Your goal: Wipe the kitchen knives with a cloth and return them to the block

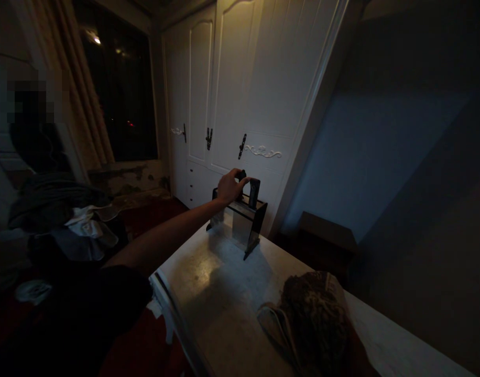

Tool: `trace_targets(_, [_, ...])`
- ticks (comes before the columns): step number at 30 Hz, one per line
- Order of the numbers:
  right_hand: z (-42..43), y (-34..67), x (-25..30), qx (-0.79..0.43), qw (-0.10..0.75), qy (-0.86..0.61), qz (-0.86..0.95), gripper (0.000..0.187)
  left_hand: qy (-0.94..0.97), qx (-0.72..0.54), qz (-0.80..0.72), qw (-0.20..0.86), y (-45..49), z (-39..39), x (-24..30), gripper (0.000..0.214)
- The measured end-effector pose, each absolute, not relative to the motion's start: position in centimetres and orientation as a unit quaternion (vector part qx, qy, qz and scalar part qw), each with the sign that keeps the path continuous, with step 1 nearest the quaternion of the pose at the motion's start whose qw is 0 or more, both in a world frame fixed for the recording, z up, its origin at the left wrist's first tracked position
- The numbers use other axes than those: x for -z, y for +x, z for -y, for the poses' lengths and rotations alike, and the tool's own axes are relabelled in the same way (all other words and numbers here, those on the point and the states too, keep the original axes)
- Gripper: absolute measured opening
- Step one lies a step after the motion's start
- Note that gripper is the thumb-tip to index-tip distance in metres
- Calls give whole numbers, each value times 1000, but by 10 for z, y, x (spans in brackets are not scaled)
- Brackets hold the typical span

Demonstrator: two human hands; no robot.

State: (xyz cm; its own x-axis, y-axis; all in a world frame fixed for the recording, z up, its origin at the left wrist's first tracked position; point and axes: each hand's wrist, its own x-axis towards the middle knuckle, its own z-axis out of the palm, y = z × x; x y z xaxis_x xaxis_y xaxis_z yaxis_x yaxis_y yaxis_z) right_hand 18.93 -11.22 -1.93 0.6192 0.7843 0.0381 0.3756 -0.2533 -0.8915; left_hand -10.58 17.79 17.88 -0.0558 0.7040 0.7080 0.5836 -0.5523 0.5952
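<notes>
My left hand (229, 187) reaches across the table and is closed round a dark upright piece at the top of a box-like stand (240, 224). The stand has a black frame, pale shiny side panels and splayed black feet. Beside my fingers, a black loop-shaped piece (254, 193) rises from its top. At the lower right is a bunched brown patterned cloth (316, 319) with a pale strap or loop. What looks like my right forearm (360, 345) runs up to the cloth; my right hand itself is hidden there.
The stand rests on a pale, glossy tabletop (208, 309). Behind it rises a white wardrobe (240, 94). A dark low cabinet (328, 235) stands by the wall. Clothes (86, 225) are heaped at left, near a curtain (73, 89) and dark window (114, 89). Red carpet (145, 335) covers the floor.
</notes>
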Motion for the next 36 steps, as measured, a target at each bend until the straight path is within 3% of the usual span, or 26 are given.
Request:
trace_targets(11, [100,177,34,-233,511,-738,374,34,652,-599,-455,99,-108,-174,-168,28])
trace_targets(16, [97,173,36,-240,524,-738,351,52,539,-711,-427,146,-104,-154,-157,25])
trace_targets(21, [98,168,21,-340,547,-703,300,77,441,-794,-379,176,-82,-104,-119,17])
trace_targets(27, [98,157,-1,-410,605,-607,311,77,527,-699,-401,271,-47,-15,-57,14])
trace_targets(29, [97,154,-6,-384,626,-604,310,73,624,-608,-395,291,-41,4,-40,19])
trace_targets(34, [97,160,-18,-352,721,-535,266,32,770,-433,-310,353,-35,24,-8,35])
trace_targets(36, [100,168,-25,-340,743,-522,245,24,792,-390,-297,363,-35,30,-1,38])
